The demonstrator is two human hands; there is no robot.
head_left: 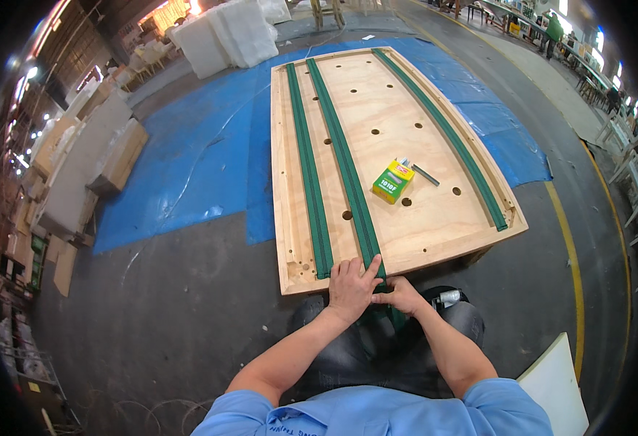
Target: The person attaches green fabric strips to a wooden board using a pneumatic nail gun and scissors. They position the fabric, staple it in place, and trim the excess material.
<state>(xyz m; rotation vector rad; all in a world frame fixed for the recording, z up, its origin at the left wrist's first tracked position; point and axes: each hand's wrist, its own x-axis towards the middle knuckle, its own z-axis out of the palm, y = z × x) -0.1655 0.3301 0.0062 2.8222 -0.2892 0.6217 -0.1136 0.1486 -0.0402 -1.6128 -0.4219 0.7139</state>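
A pale wooden frame panel point(435, 240) with drilled holes lies in front of me, its near edge at my knees. Three green webbing straps run lengthwise along it. My left hand point(351, 289) rests on the near edge with its fingers spread, the index finger on the middle green webbing strap point(348, 171). Just beyond that edge, my right hand point(404, 296) is closed on the same strap's near end, which hangs down toward my lap. The left strap point(306, 167) ends beside my left fingers. Farther right lies the third strap point(446, 131).
On the panel sit a green and yellow box point(394, 182) and a thin grey strip point(426, 175). A partly hidden silver and black object point(450, 296) is by my right knee. Blue sheeting point(188, 160) covers the floor. Wrapped white blocks point(224, 36) stand behind; a person point(554, 33) is far right.
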